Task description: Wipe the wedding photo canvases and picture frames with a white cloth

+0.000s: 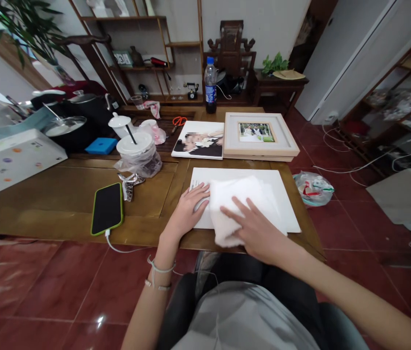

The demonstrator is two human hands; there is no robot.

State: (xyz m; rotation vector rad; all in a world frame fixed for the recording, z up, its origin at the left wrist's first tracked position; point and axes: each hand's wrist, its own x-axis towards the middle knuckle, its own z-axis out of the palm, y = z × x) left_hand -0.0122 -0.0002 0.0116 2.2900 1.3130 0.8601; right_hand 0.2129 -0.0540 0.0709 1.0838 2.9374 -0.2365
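A white rectangular board [289,214] lies on the wooden table in front of me. Over its middle is a folded white tissue or cloth [249,187], its near corner crumpled and hanging past the board's front edge. My right hand [256,231] rests on top of this with fingers spread; what its thumb does is hidden. At the board's left edge my left hand [187,209] lies flat, fingers stretched out, just beside the cloth. Behind the board are a photo print [200,141] and a pale wooden picture frame [261,136] with a small photo inside.
To the left lie a green-cased phone [107,209] on a white cable and a lidded cup with a straw [137,150] in a plastic bag. Orange scissors [179,121] and a dark drink bottle [210,87] stand farther back. A plastic bag [313,188] sits right of the table.
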